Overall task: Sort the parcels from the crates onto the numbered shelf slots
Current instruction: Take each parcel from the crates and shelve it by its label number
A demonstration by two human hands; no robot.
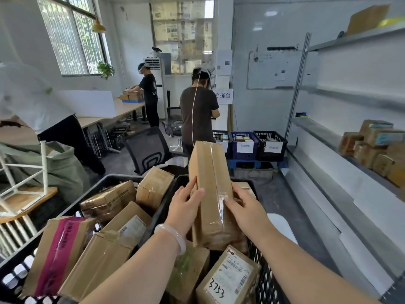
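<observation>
Left grip and right grip hold a tall taped parcel upright over the right crate, fingers curled round its long edges. A metal shelf along the right wall carries brown boxes. The left crate holds more parcels. Nearest lies a box marked 3753

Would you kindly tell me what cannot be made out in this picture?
- Held parcel: its label; the head view shows only the taped side.
- Shelf: slot numbers; blurred and seen edge-on.
- Far crates: their signs; too small to read.
- Near crate: lower parcels; covered by forearms and upper parcels.
</observation>
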